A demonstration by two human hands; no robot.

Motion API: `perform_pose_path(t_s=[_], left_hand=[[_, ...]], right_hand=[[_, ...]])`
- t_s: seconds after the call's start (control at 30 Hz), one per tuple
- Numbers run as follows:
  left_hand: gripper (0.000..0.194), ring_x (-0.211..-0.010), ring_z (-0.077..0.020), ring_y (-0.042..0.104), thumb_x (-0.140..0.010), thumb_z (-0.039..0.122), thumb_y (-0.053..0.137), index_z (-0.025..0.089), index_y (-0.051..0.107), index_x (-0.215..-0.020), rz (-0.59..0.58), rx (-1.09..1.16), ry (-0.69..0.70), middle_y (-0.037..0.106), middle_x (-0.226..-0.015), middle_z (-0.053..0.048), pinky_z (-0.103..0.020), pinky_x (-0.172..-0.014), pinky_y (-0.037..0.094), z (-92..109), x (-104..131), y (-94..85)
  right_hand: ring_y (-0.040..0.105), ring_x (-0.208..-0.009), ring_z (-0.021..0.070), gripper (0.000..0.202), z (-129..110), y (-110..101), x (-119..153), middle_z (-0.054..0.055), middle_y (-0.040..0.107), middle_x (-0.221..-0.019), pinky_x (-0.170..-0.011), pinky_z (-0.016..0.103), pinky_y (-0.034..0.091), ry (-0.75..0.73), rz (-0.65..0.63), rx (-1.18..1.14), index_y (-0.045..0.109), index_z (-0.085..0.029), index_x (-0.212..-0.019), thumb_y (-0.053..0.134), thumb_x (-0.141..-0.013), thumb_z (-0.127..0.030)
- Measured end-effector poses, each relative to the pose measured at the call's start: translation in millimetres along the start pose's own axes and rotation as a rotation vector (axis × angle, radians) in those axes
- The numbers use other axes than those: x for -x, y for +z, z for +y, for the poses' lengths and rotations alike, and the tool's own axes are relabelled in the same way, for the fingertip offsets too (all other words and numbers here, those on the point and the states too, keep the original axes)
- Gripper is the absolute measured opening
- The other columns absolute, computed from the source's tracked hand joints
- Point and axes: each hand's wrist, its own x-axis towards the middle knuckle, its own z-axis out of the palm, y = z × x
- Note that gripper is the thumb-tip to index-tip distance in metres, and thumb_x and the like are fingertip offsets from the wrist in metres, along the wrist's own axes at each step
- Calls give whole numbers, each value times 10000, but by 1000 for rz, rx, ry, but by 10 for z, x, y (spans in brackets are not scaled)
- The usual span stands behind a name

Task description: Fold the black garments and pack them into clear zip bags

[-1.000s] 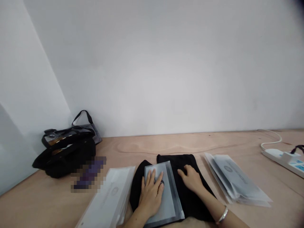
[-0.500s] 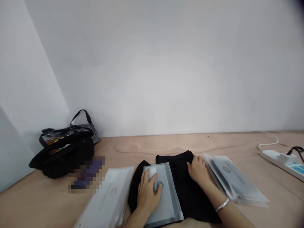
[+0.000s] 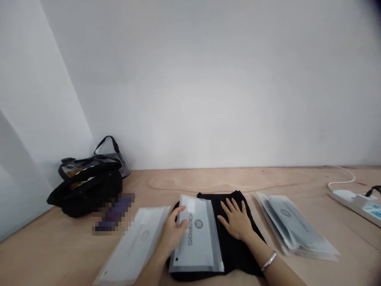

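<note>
A frosted zip bag (image 3: 202,242) with a printed logo lies over the left part of a folded black cloth (image 3: 235,254). At the bag's left edge is my left hand (image 3: 172,234), curled round it with the thumb and a fingertip on top; its other fingers are hidden. My right hand (image 3: 236,222), with a silver bangle at the wrist, rests flat on the cloth with fingers spread. To the left lies another frosted bag (image 3: 137,238), and to the right a small stack of frosted bags (image 3: 294,226).
An open black bag (image 3: 95,194) sits at the far left before a striped bag (image 3: 123,167). Near it is a blurred-out purple item (image 3: 116,214). A white power strip (image 3: 351,204) with plugged cables lies at the right. A wall (image 3: 208,99) rises behind the wooden table (image 3: 166,180).
The zip bag has shifted up and slightly left on the cloth. My left hand has moved to its left edge. My right hand has gone from the cloth's right edge to lie flat on it.
</note>
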Motion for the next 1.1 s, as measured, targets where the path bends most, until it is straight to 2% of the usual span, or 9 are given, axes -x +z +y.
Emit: perform_pose_path(t_s=[0.17,0.33,0.47,0.53,0.63,0.77,0.9,1.0,1.1], left_hand=[[542,-1074,-238,510,-633,369,584,171,510,-1132,-2,-185,26,568,-1131,-81,-329,-826,456,-9,-98,-702],[441,-1081,-264,501,-635,379,532,219,525,-1045,39,-538,42,574,-1125,-62,-394,-869,425,-482,-121,-1462],[334,-1015,-266,528,-654,287,473,195,561,-962,75,-862,167,590,-1055,-82,-401,-913,379,-712,-102,-1674],[309,-963,-279,530,-668,247,444,169,586,-931,146,-1044,239,578,-1017,-107,-418,-878,389,-618,-81,-1574],[290,-924,-275,517,-745,225,384,160,600,-928,233,-1158,363,561,-1008,-125,-436,-860,384,-297,-35,-1172],[290,-1026,-218,495,-803,206,380,205,601,-991,-31,-1037,455,561,-1092,-71,-359,-895,389,76,54,-362],[392,-1216,-257,356,-860,303,349,217,486,-1217,-236,-1033,416,436,-1313,-76,-426,-994,285,162,119,307],[450,-1275,-295,252,-879,364,310,242,372,-1308,-270,-1065,302,341,-1382,-88,-507,-1015,198,80,123,536],[462,-1295,-270,211,-895,377,262,252,312,-1337,-245,-1022,237,288,-1408,-77,-495,-1031,172,-52,108,586]], right_hand=[[138,-1301,294,614,6,-27,12,99,264,-1410,-996,537,-74,-13,19,-1,287,-225,-1352,212,-848,-568],[145,-1300,290,598,-8,-21,12,91,269,-1410,-1002,529,-67,-15,25,-8,299,-234,-1347,238,-850,-561],[127,-1305,285,610,1,-88,23,102,265,-1410,-1006,526,-64,-18,0,-56,297,-216,-1348,232,-850,-562],[96,-1313,270,624,58,-178,45,98,244,-1418,-1022,505,-28,-57,-57,-122,293,-206,-1350,259,-838,-562],[48,-1321,247,675,213,-348,101,97,201,-1434,-1044,455,39,-160,-159,-193,304,-180,-1344,464,-750,-457],[113,-1312,261,744,408,-503,183,131,221,-1422,-1044,444,99,-117,-201,-127,370,-132,-1307,520,-578,-150],[323,-1234,253,685,456,-548,239,133,330,-1371,-984,400,266,-27,-157,-8,453,-158,-1254,448,-578,-43],[487,-1081,270,510,419,-560,256,108,435,-1290,-856,393,387,53,-67,94,561,-229,-1136,425,-671,-67],[599,-848,237,412,344,-554,235,96,517,-1165,-681,350,449,146,-1,133,581,-254,-1069,343,-775,-89]])
